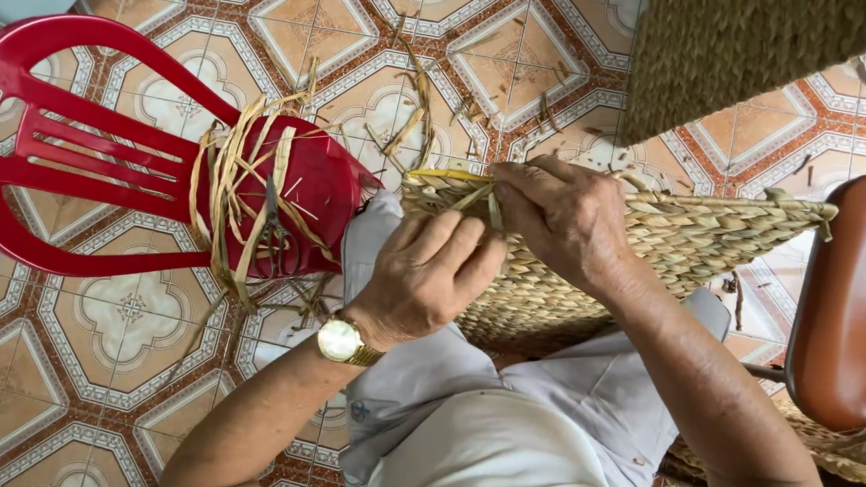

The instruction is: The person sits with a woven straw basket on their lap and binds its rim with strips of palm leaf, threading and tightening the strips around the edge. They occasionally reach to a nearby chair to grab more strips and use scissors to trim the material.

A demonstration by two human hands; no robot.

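Red plastic chair (79,142) noted at left on tiled floor (96,353); loose straw strands (241,187) and scissors (274,226) laid on its seat. Left hand (426,278), gold wristwatch (340,340) worn, grip curled shut against woven basket (694,239), held on lap at centre. Right hand (560,213) grip pinched together on strand at basket rim (457,177). Step judged: rim weaving in progress. Next tuck judged to call for firm tension and fresh strand from chair. Brown seat (850,299) seen at right.
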